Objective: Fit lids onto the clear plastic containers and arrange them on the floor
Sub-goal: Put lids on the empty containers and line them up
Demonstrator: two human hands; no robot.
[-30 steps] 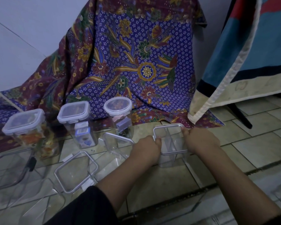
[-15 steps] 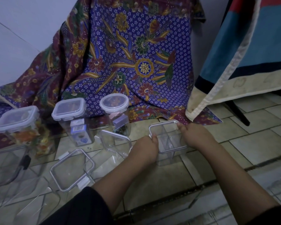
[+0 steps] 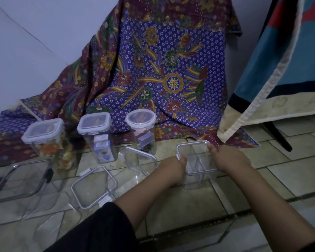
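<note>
A clear square container with a clear lid [image 3: 195, 153] stands on the tiled floor in front of me. My left hand [image 3: 173, 165] grips its left edge and my right hand [image 3: 229, 157] grips its right edge, both pressing on the lid. Behind, three lidded containers stand in a row: a square one [image 3: 44, 131] at left, a square one [image 3: 95, 124] in the middle, a round one [image 3: 140, 118] at right. An empty lidded container [image 3: 140, 158] stands left of my left hand. Another clear container [image 3: 93, 186] lies nearer me.
A large clear container with dark clips [image 3: 20, 180] sits at far left. A patterned purple cloth [image 3: 164, 70] hangs behind the row. A blue and cream towel [image 3: 284, 70] hangs at right over a dark stand leg [image 3: 278, 135]. More clear plastic lies at the bottom left.
My hands stay on the lidded container; the view has tilted up slightly, so everything sits a little lower in frame. The container has hardly moved.
</note>
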